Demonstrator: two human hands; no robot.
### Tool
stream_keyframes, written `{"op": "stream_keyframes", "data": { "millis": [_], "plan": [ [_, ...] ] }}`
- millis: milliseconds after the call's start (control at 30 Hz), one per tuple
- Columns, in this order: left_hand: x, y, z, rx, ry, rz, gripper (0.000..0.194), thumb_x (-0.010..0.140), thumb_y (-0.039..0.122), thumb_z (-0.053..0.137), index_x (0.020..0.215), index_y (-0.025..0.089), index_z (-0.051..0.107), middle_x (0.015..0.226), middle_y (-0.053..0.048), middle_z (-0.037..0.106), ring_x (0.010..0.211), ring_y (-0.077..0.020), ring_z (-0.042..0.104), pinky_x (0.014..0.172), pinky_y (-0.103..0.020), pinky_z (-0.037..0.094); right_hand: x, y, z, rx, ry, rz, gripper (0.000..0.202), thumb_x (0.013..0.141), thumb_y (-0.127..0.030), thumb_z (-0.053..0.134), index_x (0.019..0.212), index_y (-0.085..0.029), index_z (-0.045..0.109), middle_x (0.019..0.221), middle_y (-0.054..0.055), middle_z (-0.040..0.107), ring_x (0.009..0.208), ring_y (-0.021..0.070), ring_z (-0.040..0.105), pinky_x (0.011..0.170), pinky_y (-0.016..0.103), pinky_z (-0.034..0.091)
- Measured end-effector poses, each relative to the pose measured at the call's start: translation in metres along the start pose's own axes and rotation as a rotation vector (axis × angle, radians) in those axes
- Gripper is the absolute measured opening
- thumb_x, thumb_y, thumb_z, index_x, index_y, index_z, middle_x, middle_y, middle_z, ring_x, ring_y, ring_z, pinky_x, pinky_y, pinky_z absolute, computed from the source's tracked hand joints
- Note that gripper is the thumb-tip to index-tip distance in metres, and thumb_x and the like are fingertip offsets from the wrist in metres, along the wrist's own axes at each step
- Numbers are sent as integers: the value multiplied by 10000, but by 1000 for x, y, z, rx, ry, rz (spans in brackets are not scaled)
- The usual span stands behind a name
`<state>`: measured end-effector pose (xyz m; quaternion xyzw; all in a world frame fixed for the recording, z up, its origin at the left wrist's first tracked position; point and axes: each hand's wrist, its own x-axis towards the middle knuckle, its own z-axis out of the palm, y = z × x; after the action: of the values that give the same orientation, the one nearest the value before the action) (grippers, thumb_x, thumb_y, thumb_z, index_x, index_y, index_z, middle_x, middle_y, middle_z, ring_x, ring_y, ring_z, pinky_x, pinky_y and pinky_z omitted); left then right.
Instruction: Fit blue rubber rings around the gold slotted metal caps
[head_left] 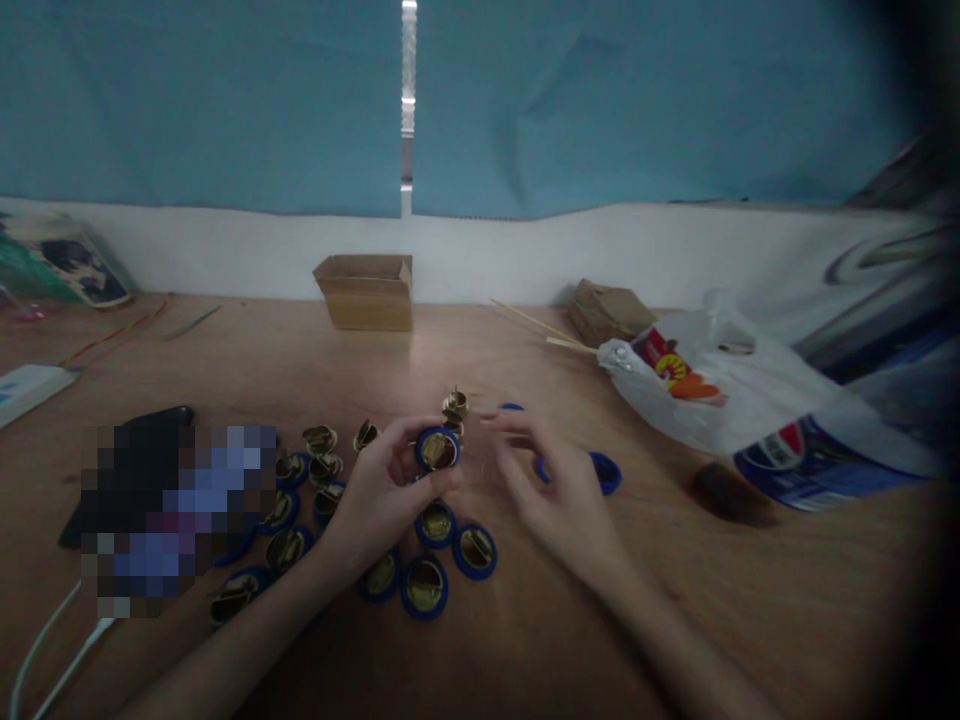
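Observation:
My left hand [382, 495] grips a round badge with a blue rim and a gold-coloured clip back [437, 450] between thumb and fingers, its metal side facing me. To its right, my right hand [551, 485] hovers with fingers bent and apart, and nothing shows between them. Several similar blue-rimmed badges [424, 587] lie on the table below and to the left of my left hand. Loose gold-coloured metal clip pieces [455, 403] sit just beyond my fingers, and more are at the left. Blue rings [604, 473] lie partly hidden behind my right hand.
A small open cardboard box [371, 300] stands near the wall. At the right are a crumpled brown packet [611, 312], a plastic bag [772, 375] and a blue Pepsi-labelled bottle [832, 460]. A dark phone [161, 430], partly pixelated, lies left near white cables [56, 610].

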<state>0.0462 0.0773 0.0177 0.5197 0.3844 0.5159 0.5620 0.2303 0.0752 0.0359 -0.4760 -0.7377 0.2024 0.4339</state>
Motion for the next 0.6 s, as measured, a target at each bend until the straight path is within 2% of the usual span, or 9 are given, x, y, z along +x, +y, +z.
{"op": "stream_keyframes", "data": {
  "millis": [67,100,133,200,267,400,500,600],
  "plan": [
    [1,1,-1,-7,53,-53,446,633,121,795,1023,170,584,965,-49,707,905,-192,693,829,-346,565,7,8,-14,-76,124,138,119,910,-257,505,998,-205,566,863,55,675,717,194,647,604,318,496],
    [1,2,-1,-10,79,-69,451,618,120,804,1005,168,577,943,-38,700,887,-182,693,813,-332,567,10,13,-21,-130,124,213,135,900,-291,523,987,-197,564,756,33,647,612,180,608,525,299,450],
    [1,2,-1,-14,101,-79,450,611,122,808,991,166,571,932,-31,692,878,-174,690,803,-321,566,12,18,-27,-183,69,269,144,890,-310,535,962,-191,571,666,10,612,546,169,568,484,289,406],
    [1,3,-2,-22,129,-85,443,607,121,810,972,163,564,926,-26,680,873,-162,685,795,-308,564,13,30,-36,-245,-158,326,150,873,-323,557,914,-186,599,595,-5,583,509,161,536,459,279,353],
    [1,3,-1,-26,135,-82,435,609,120,808,966,161,562,929,-26,672,873,-157,681,790,-302,562,9,39,-38,-261,-336,338,162,814,-293,637,933,-185,618,591,-12,589,515,157,536,467,269,340],
    [0,4,-1,-4,114,-65,418,635,144,795,978,158,556,955,-40,666,885,-164,679,785,-311,564,1,45,-29,-246,-507,311,330,700,-212,744,1003,-189,615,676,-11,621,572,152,554,505,260,339],
    [0,4,0,6,103,-50,417,644,164,794,986,161,555,954,-45,671,882,-175,683,786,-332,569,-2,42,-19,-223,-510,273,332,734,-257,733,1026,-192,590,707,-6,621,587,152,551,517,266,342],
    [0,3,0,1,89,-48,414,649,167,793,990,165,557,944,-44,676,884,-181,685,792,-343,570,-2,40,-10,-201,-485,238,252,783,-260,695,993,-193,573,717,-3,617,596,153,548,523,269,342]
  ]
}}
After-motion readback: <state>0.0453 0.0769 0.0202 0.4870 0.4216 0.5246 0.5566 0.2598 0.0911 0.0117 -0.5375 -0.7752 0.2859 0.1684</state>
